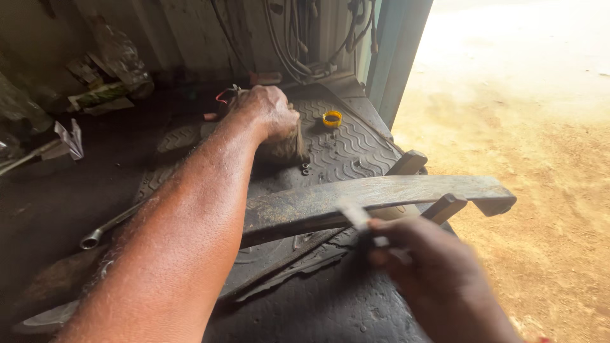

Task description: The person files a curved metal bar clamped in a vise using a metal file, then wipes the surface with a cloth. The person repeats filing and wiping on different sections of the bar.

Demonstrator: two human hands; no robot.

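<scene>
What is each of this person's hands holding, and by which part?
The left hand closes over a frayed, fibrous bundle, gripping its top. The right hand pinches a thin pale strip by its lower end; blur hides what the strip is.

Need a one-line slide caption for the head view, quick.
Left hand grips a frayed brush on a ribbed rubber mat; right hand holds a blurred tool over a leaf spring.
</scene>
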